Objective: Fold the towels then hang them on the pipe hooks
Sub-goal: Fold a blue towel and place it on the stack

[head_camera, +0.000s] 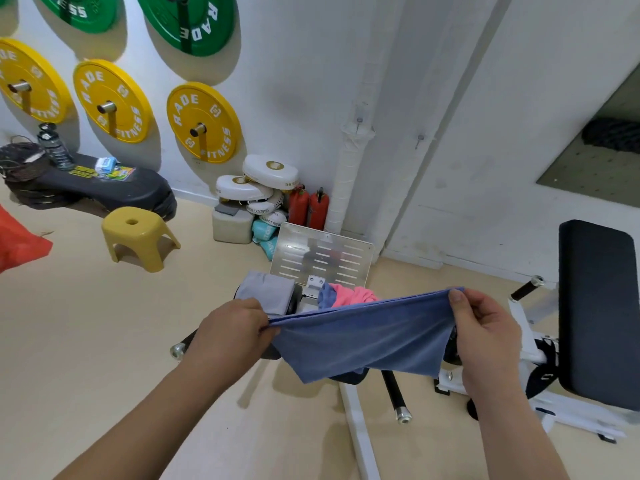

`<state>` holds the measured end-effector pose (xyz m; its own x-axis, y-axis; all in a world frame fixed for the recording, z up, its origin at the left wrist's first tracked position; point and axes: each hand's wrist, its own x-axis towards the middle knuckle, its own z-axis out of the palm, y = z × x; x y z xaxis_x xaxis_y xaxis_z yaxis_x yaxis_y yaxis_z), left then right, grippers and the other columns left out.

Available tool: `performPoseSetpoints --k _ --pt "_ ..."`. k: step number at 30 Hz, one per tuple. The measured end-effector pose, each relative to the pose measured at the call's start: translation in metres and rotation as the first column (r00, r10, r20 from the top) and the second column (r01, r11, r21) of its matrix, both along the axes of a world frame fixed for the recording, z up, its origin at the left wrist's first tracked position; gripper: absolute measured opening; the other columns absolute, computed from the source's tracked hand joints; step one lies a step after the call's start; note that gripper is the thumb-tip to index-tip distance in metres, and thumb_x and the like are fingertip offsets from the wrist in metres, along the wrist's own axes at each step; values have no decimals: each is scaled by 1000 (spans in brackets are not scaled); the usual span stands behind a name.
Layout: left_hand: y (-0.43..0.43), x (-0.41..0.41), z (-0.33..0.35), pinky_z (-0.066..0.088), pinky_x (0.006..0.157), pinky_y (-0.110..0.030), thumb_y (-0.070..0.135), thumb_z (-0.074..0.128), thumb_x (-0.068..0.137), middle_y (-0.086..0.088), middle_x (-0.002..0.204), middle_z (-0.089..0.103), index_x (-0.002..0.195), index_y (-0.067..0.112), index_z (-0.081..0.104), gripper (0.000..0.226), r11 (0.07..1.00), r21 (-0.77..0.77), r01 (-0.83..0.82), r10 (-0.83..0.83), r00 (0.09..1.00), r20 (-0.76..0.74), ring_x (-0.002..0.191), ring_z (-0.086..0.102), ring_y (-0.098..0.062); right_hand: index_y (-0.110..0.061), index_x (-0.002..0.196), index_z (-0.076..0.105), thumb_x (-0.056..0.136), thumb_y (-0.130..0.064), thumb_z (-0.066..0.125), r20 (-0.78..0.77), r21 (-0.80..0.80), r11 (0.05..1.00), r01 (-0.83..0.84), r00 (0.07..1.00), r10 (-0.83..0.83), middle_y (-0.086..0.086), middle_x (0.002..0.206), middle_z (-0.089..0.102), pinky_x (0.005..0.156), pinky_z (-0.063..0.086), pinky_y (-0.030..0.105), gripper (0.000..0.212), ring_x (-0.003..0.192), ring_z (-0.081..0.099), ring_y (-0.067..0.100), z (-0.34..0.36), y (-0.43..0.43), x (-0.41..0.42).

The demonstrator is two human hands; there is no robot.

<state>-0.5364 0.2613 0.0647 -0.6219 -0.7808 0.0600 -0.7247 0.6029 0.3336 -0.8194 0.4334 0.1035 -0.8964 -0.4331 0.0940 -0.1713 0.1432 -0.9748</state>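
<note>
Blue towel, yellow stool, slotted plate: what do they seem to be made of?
Blue towel: thin soft cloth, matte, perhaps microfibre; it sags and creases. Yellow stool: moulded plastic, it seems; smooth, slightly glossy, one piece. Slotted plate: bare metal; bright, mirror-like reflections.
</note>
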Motion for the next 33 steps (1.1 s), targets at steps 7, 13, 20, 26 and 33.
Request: performPoseSetpoints --k 7,13,20,26,33 --pt "3 -1 0 44 49 -10 11 83 77 7 70 71 66 20 75 16 849 475 -233 377 896 -234 60 66 -6 -38 89 77 96 -31 69 23 41 999 -2 1000 1 -18 82 75 89 55 59 13 85 65 20 -1 0 -2" --pt "3 3 6 60 61 -28 -5 80 76 -7 75 75 73 13 77 18 704 693 -156 556 728 -401 71 72 -24 -33 86 73 98 -16 68 16 -5 1000 -11 1000 11 -6 90 73 94 52 38 21 94 66 20 -6 3 -2" --pt "-17 18 22 62 74 -33 -3 84 77 -16 106 75 107 9 77 33 481 876 24 614 704 -356 95 72 -31 -28 92 71 100 -15 64 46 9 998 -60 997 59 -2 92 72 88 50 35 17 89 64 14 -4 9 -4" --pt "-20 23 37 57 93 -43 1 64 94 -19 107 76 94 10 82 20 434 875 214 606 650 -459 104 69 -31 -26 99 63 105 -25 57 67 54 990 -133 989 130 -4 84 67 76 49 37 9 82 60 15 -2 7 -5" --pt "-15 22 23 57 91 -55 2 58 99 -27 106 74 106 8 78 21 462 872 163 580 688 -436 90 68 -35 -30 94 75 100 -22 65 164 89 987 -131 980 115 -2 92 76 88 51 44 14 93 66 20 -24 18 -7"
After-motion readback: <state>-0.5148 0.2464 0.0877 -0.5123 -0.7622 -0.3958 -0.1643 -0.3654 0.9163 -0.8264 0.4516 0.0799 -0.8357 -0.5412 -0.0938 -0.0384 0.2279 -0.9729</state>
